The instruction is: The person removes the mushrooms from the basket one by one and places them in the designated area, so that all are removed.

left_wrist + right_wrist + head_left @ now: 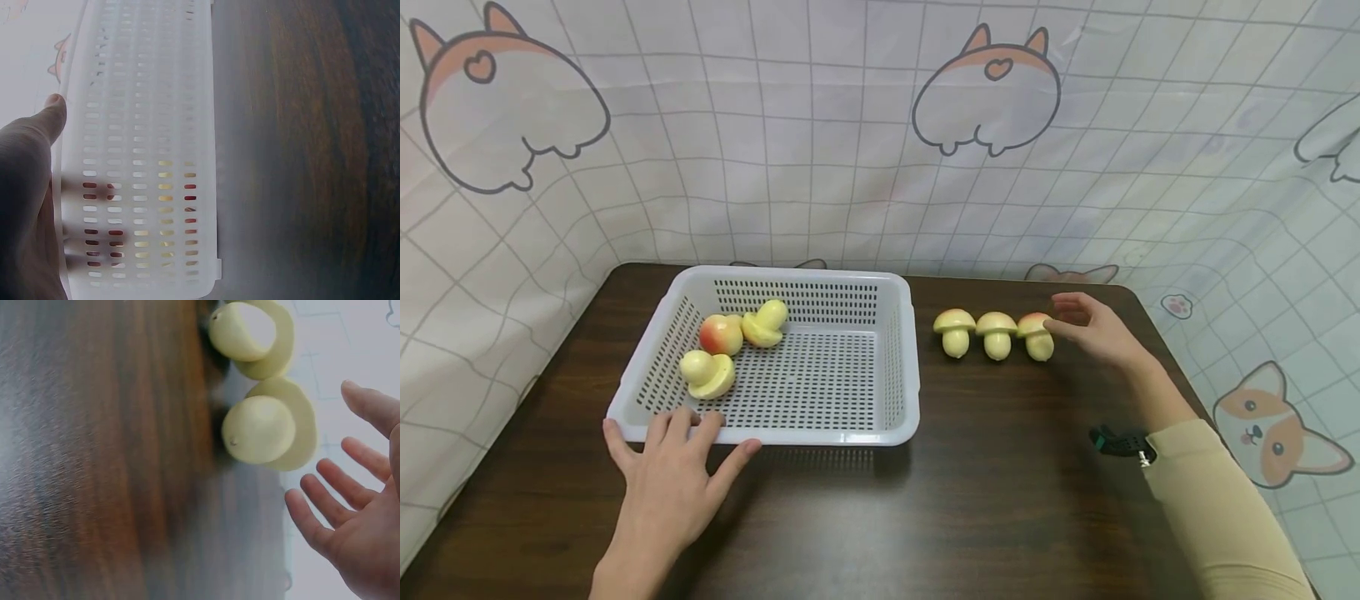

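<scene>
A white plastic basket (895, 425) with slotted walls stands on the dark table. My left hand (670, 475) holds its near rim toward the left, with fingers hooked over the edge and the thumb outside. Through the slots of the basket wall (140, 125), the fingers inside show as dark patches in the left wrist view. Inside lie a toy mushroom (707, 375), a second toy mushroom (766, 323) and a red-yellow one (721, 335). My right hand (1093, 329), fingers spread and holding nothing, is beside the rightmost toy mushroom (1040, 343) of a row of three.
The row's other toy mushrooms, the middle one (997, 337) and the left one (955, 335), stand right of the basket near the table's back edge. A white checked cloth (865, 167) with cartoon dogs hangs behind and around the wooden table (985, 500).
</scene>
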Motion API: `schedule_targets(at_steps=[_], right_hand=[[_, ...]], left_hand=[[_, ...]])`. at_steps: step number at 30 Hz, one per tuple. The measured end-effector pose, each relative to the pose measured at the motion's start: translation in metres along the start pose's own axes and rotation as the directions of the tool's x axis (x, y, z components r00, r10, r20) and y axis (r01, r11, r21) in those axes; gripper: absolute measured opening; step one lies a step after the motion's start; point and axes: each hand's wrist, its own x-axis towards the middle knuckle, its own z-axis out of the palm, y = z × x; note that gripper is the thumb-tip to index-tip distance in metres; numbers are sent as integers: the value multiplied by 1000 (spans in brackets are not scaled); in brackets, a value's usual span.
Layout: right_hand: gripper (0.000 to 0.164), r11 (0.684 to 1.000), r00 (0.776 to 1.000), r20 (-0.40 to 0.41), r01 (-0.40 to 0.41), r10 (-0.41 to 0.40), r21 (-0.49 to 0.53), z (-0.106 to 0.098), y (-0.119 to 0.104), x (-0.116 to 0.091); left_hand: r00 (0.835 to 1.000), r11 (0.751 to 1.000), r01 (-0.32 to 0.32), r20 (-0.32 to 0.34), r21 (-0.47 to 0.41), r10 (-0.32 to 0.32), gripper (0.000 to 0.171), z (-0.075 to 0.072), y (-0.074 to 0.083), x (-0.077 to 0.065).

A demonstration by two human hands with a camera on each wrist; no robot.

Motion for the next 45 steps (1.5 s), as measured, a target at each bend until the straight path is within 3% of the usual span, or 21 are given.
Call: schedule_targets(at_steps=[8, 14, 21, 35, 45], right_hand=[[67, 997, 997, -7, 72, -73, -39, -5, -19, 3], [65, 996, 997, -29, 76, -77, -44, -2, -39, 6], [60, 990, 990, -11, 141, -141, 1, 4, -61, 14], [49, 946, 945, 49, 321, -323, 52, 27, -113, 23], [46, 930, 923, 106, 367, -369, 38, 42, -134, 22]], left_hand=[[1000, 1000, 3, 2, -9, -3, 53, -1, 0, 0], [1000, 1000, 4, 6, -3, -4, 55, -1, 0, 2], [1000, 1000, 10, 7, -7, -10, 54, -1, 1, 2], [1000, 1000, 8, -4, -5, -8, 54, -2, 1, 2], [1000, 1000, 9, -3, -11, -9, 54, -2, 2, 1]])
